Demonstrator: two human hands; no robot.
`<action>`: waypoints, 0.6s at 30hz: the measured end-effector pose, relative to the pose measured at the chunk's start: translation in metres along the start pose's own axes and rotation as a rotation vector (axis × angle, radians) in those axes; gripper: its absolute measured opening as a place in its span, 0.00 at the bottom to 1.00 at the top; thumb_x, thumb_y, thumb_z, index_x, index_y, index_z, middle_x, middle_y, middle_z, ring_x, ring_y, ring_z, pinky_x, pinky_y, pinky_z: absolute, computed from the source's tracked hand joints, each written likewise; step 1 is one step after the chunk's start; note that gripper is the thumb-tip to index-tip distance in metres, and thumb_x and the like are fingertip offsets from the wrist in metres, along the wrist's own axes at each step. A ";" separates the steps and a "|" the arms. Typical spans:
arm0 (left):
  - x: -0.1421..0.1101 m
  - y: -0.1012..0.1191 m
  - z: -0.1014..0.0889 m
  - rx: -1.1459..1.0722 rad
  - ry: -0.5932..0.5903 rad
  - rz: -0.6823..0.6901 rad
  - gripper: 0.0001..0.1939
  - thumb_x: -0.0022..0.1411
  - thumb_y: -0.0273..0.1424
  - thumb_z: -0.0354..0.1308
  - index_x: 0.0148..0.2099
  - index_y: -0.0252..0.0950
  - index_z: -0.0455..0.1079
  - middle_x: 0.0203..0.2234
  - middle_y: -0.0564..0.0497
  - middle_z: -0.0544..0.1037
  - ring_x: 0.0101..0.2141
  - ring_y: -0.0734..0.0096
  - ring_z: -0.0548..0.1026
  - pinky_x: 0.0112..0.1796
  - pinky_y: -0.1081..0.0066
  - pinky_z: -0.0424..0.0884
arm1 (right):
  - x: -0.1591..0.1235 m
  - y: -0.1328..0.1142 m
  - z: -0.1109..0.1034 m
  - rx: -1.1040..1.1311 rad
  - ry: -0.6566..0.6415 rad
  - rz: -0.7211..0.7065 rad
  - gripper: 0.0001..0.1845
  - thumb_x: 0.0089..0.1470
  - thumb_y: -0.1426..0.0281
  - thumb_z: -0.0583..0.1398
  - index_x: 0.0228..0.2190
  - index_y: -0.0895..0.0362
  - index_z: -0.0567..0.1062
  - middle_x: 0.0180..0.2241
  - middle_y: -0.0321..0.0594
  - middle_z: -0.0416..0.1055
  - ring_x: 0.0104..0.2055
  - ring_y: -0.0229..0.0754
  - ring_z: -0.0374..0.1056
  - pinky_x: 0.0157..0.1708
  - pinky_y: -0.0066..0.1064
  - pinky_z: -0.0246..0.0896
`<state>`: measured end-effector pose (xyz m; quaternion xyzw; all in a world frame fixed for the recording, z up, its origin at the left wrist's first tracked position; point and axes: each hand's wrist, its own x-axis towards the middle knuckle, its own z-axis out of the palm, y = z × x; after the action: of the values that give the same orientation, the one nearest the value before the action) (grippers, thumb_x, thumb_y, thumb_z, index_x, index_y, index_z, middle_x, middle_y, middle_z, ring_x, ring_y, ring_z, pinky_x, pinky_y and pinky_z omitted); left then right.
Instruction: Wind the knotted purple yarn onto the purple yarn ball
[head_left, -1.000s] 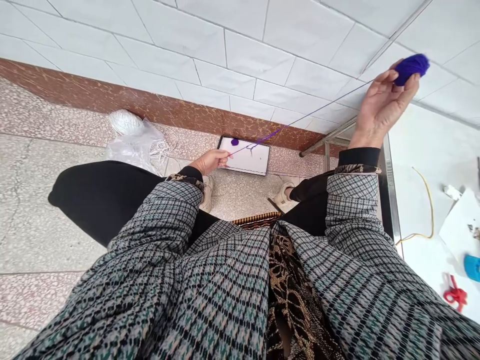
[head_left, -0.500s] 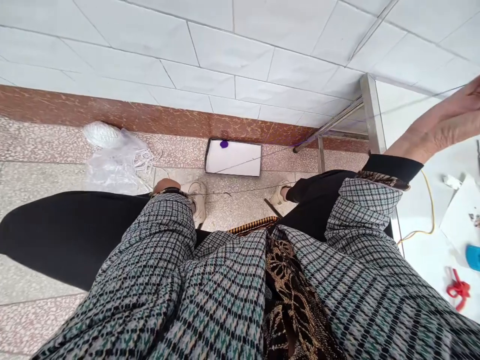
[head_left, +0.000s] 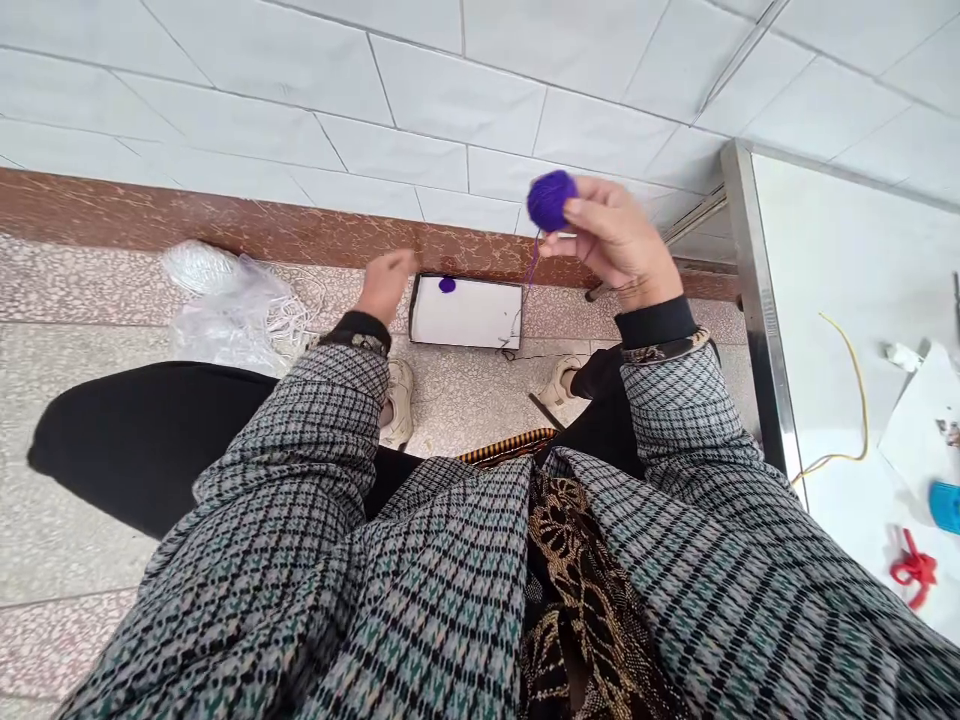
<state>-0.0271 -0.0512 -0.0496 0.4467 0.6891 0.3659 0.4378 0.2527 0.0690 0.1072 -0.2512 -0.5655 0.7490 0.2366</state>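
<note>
My right hand (head_left: 619, 245) is raised in front of me, fingers closed on a small ball of purple yarn (head_left: 551, 199). A thin purple strand (head_left: 531, 270) hangs from the ball toward the white box (head_left: 469, 318) on the floor by the wall, which holds a second bit of purple yarn (head_left: 448, 285). My left hand (head_left: 385, 285) hovers just left of the box; it is blurred by motion and its fingers cannot be made out. Both arms wear checked sleeves.
A clear plastic bag with white cord (head_left: 229, 300) lies on the floor at the left. A steel-edged white table (head_left: 825, 300) stands at the right, bearing a yellow cord (head_left: 855, 400), red scissors (head_left: 913, 570), paper and a blue object (head_left: 946, 505). My feet rest on speckled floor.
My right hand swung from far right, out of frame, back to the centre with the purple ball. My left hand rose from behind my knee to beside the white box.
</note>
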 end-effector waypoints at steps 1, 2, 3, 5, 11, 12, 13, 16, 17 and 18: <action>0.010 0.021 0.008 -0.171 0.074 0.051 0.16 0.78 0.37 0.44 0.43 0.35 0.69 0.33 0.49 0.77 0.50 0.69 0.73 0.54 0.65 0.68 | 0.006 0.006 0.004 -0.012 -0.026 0.039 0.28 0.41 0.57 0.78 0.35 0.57 0.72 0.32 0.36 0.70 0.35 0.37 0.70 0.43 0.35 0.77; 0.018 0.043 0.016 -0.336 0.049 0.112 0.14 0.79 0.38 0.46 0.48 0.36 0.70 0.39 0.48 0.79 0.52 0.69 0.75 0.54 0.66 0.70 | 0.011 0.012 0.007 -0.018 -0.045 0.066 0.29 0.41 0.56 0.78 0.36 0.56 0.72 0.32 0.36 0.70 0.38 0.39 0.71 0.44 0.35 0.77; 0.024 0.065 0.025 -0.441 -0.028 0.176 0.15 0.78 0.41 0.49 0.51 0.36 0.70 0.42 0.47 0.80 0.52 0.67 0.76 0.53 0.65 0.71 | 0.016 0.018 0.009 -0.017 -0.060 0.085 0.30 0.41 0.56 0.78 0.37 0.56 0.71 0.32 0.37 0.70 0.40 0.41 0.72 0.46 0.36 0.77; 0.025 0.100 0.040 -0.493 -0.149 0.227 0.20 0.76 0.48 0.53 0.49 0.36 0.71 0.38 0.45 0.80 0.47 0.64 0.79 0.47 0.65 0.74 | 0.024 0.026 0.010 0.003 -0.070 0.092 0.32 0.42 0.55 0.78 0.40 0.55 0.70 0.33 0.36 0.70 0.42 0.41 0.71 0.46 0.35 0.76; -0.010 0.122 0.049 -0.260 -0.155 0.239 0.15 0.78 0.38 0.49 0.44 0.35 0.72 0.25 0.54 0.68 0.23 0.77 0.67 0.33 0.70 0.69 | 0.035 0.035 0.006 0.027 0.167 -0.053 0.29 0.52 0.51 0.72 0.41 0.54 0.66 0.36 0.37 0.70 0.40 0.38 0.71 0.42 0.29 0.75; -0.015 0.122 0.048 -0.184 -0.147 0.272 0.13 0.76 0.35 0.50 0.42 0.35 0.73 0.24 0.54 0.68 0.24 0.76 0.67 0.33 0.71 0.68 | 0.036 0.038 0.005 0.001 0.200 -0.063 0.27 0.55 0.51 0.71 0.41 0.54 0.65 0.35 0.37 0.69 0.40 0.38 0.72 0.41 0.29 0.74; -0.019 0.123 0.046 -0.100 -0.161 0.313 0.11 0.73 0.31 0.52 0.40 0.34 0.74 0.24 0.54 0.69 0.25 0.75 0.68 0.35 0.71 0.68 | 0.038 0.042 0.004 -0.032 0.213 -0.058 0.25 0.56 0.52 0.70 0.42 0.54 0.65 0.34 0.36 0.68 0.39 0.38 0.72 0.40 0.29 0.73; -0.023 0.129 0.040 0.128 -0.265 0.433 0.09 0.65 0.25 0.56 0.33 0.33 0.75 0.26 0.52 0.75 0.30 0.73 0.70 0.39 0.70 0.67 | 0.042 0.054 0.001 -0.168 0.166 0.007 0.22 0.57 0.58 0.69 0.43 0.54 0.66 0.32 0.34 0.67 0.33 0.36 0.69 0.34 0.26 0.70; -0.022 0.131 0.036 0.178 -0.286 0.452 0.09 0.63 0.24 0.57 0.31 0.34 0.75 0.26 0.52 0.75 0.31 0.73 0.71 0.39 0.70 0.66 | 0.042 0.057 0.000 -0.232 0.123 0.045 0.21 0.56 0.60 0.70 0.43 0.54 0.67 0.31 0.33 0.67 0.32 0.35 0.67 0.32 0.26 0.69; -0.022 0.132 0.032 0.207 -0.291 0.454 0.08 0.62 0.24 0.57 0.30 0.34 0.74 0.25 0.52 0.75 0.31 0.72 0.70 0.39 0.70 0.65 | 0.042 0.060 -0.001 -0.299 0.061 0.092 0.21 0.55 0.62 0.70 0.42 0.55 0.67 0.30 0.32 0.67 0.30 0.35 0.66 0.31 0.25 0.67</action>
<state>0.0462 -0.0241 0.0631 0.6796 0.5352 0.3143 0.3911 0.2173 0.0816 0.0449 -0.3317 -0.6514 0.6585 0.1791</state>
